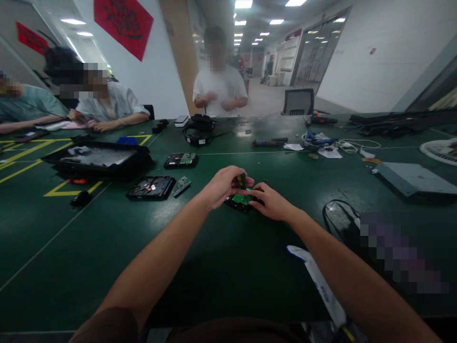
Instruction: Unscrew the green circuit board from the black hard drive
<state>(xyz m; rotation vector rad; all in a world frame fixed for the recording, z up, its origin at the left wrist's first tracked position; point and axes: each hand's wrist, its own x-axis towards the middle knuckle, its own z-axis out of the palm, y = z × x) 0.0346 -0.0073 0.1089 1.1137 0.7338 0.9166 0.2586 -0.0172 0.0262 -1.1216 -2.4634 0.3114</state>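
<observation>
In front of me a hard drive lies on the green table, its green circuit board facing up. My left hand is closed round a screwdriver with a black and yellow handle, held upright over the drive; its tip is hidden. My right hand rests at the drive's right side, thumb against its edge and forefinger reaching toward the screwdriver. To the left lie a loose circuit board, an opened black drive case and a second hard drive.
A large black tray stands at the left. Cables, a grey metal box and a black cord lie to the right. A white strap lies beneath my right forearm. Several people sit or stand beyond the table.
</observation>
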